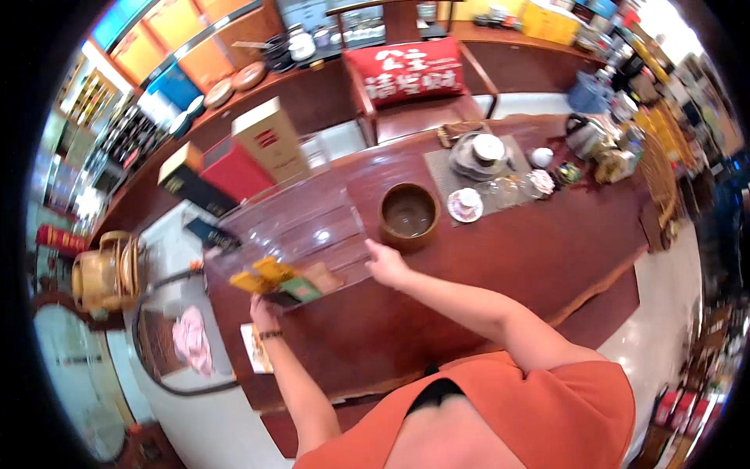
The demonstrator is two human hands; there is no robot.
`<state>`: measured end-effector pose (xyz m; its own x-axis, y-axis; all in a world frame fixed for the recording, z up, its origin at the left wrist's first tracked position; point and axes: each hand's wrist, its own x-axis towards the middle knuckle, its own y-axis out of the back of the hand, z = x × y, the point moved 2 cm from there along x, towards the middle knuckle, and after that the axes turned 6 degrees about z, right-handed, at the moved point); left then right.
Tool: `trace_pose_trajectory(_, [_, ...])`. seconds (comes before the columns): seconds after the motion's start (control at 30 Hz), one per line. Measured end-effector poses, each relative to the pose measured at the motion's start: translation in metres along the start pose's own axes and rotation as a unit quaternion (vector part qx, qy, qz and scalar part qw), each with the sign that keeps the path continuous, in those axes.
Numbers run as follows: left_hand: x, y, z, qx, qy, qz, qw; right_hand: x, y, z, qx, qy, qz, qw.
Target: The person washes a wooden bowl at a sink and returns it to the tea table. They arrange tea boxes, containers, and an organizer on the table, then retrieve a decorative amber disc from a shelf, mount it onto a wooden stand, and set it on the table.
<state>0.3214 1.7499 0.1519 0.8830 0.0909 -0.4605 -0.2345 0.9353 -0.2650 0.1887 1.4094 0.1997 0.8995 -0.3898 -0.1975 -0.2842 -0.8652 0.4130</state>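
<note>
A clear, glossy case [301, 215] rests on the dark red wooden table [469, 281], its edges hard to make out. At its near left corner my left hand [266, 313], with a dark bracelet at the wrist, has its fingers closed on the edge. My right hand [387, 266] grips the case's right edge, just below a brown round bowl [408, 216]. Small yellow pieces [273, 270] and a green packet [301, 288] show near my left hand. What the fingertips touch underneath is hidden.
Tall boxes [271, 141] stand behind the case. A tea set with a white-lidded pot [487, 148] and a patterned cup [466, 205] sits on a mat to the right. A chair with a red cushion [414, 72] is across the table. Printed paper [256, 349] lies near the left edge.
</note>
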Motion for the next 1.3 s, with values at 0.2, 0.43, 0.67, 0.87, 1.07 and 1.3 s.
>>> trace_pose_trajectory(0.2, [-0.014, 0.029, 0.0, 0.011, 0.001, -0.126, 0.992, -0.027, 0.021, -0.033, -0.005, -0.079, -0.056, 0.995])
trace_pose_trajectory(0.43, [-0.119, -0.006, 0.002, 0.051, -0.123, -0.043, 0.99, -0.09, 0.022, -0.009, -0.014, -0.016, -0.047, 0.999])
trace_pose_trajectory(0.67, [-0.251, -0.098, -0.051, 0.08, -0.115, -0.069, 0.988, -0.184, 0.104, 0.018, 0.038, -0.034, -0.085, 0.995])
trace_pose_trajectory(0.87, [-0.36, -0.142, -0.099, 0.082, -0.097, -0.096, 0.987, -0.276, 0.23, 0.054, 0.036, -0.032, -0.068, 0.996])
trace_pose_trajectory(1.07, [-0.431, -0.195, -0.128, 0.076, -0.079, -0.146, 0.983, -0.33, 0.324, 0.128, 0.056, -0.031, 0.092, 0.994])
trace_pose_trajectory(1.3, [-0.457, -0.29, -0.173, 0.154, 0.003, -0.253, 0.955, -0.378, 0.435, 0.174, 0.065, -0.096, 0.235, 0.965])
